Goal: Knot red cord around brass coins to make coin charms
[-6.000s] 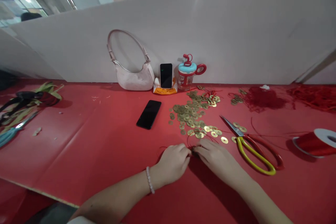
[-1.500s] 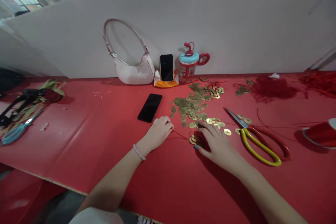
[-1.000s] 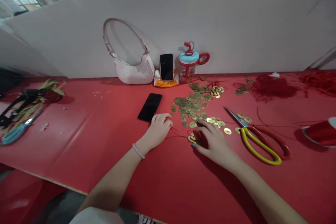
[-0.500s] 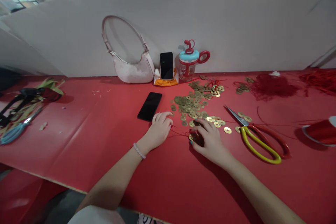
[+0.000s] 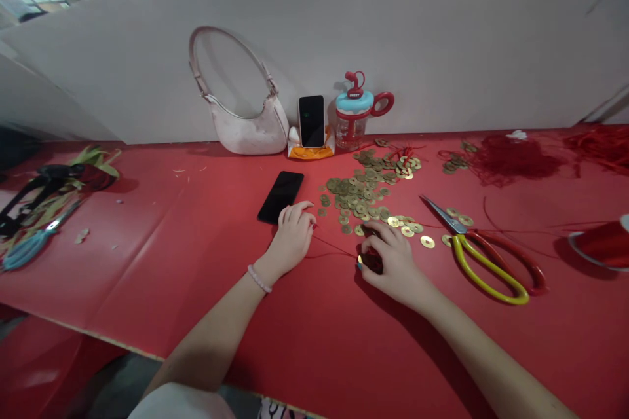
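Observation:
My left hand (image 5: 293, 234) is closed in a pinch on a thin red cord (image 5: 335, 248), just to the right of a black phone (image 5: 280, 197) lying flat. The cord runs taut from these fingers across to my right hand (image 5: 392, 260). There the fingers curl around a brass coin (image 5: 360, 260), which shows only at its edge between thumb and fingertips; whether more coins are under the hand is hidden. Beyond both hands spreads a loose heap of brass coins (image 5: 354, 195) with square holes. Scissors (image 5: 484, 255) with one yellow and one red handle lie right of my right hand.
A spool of red cord (image 5: 602, 243) lies at the right edge, with tangled red thread (image 5: 521, 157) behind it. Along the white partition stand a pale handbag (image 5: 250, 134), an upright phone (image 5: 311, 121) and a cup (image 5: 351, 127). Blue-handled scissors (image 5: 29, 249) lie far left.
My left hand has drawn slightly left and toward me, stretching the red cord out. My right hand stays nearly in place, with less of the coin showing.

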`<state>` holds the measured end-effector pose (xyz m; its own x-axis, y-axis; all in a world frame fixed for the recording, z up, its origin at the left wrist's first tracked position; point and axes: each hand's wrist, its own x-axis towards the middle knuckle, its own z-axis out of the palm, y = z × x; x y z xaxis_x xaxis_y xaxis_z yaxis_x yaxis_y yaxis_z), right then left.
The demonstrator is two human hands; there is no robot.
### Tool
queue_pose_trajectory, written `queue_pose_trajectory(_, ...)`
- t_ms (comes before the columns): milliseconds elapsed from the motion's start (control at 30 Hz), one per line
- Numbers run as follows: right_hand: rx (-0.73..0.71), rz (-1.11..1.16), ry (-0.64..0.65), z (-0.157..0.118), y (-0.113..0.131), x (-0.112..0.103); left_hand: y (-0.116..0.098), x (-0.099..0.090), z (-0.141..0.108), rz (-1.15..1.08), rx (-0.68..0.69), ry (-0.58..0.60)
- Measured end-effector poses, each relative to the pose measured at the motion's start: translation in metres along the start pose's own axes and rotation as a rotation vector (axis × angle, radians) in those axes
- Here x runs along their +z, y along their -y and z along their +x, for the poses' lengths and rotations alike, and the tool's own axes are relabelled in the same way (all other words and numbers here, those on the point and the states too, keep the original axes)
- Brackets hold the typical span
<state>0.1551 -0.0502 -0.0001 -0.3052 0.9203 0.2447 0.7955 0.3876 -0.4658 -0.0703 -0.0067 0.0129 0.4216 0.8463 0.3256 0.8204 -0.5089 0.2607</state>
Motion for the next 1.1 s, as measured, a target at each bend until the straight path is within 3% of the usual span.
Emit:
queue_pose_trajectory(400, 0.002, 0.001, 0.004, -0.002, -0.002, 0.0, 0.019, -0.005, 0.006, 0.098, -0.297, -0.194)
queue_pose_trajectory(733, 0.006, 0.027, 0.032, -0.003, -0.003, -0.002, 0.029, -0.008, 0.007, 0.19, -0.359, -0.25)
queue_pose_trajectory(833, 0.004, 0.019, 0.046, -0.003, -0.003, -0.003, 0.025, -0.01, 0.006, 0.158, -0.268, -0.207)
queue_pose_trajectory(1000, -0.02, 0.011, 0.056, -0.002, -0.002, -0.004, 0.006, -0.006, 0.003, 0.099, 0.157, 0.088)
queue_pose_trajectory(1100, -0.034, 0.007, 0.053, -0.002, -0.003, -0.004, -0.001, -0.002, 0.002, 0.059, 0.164, 0.146)
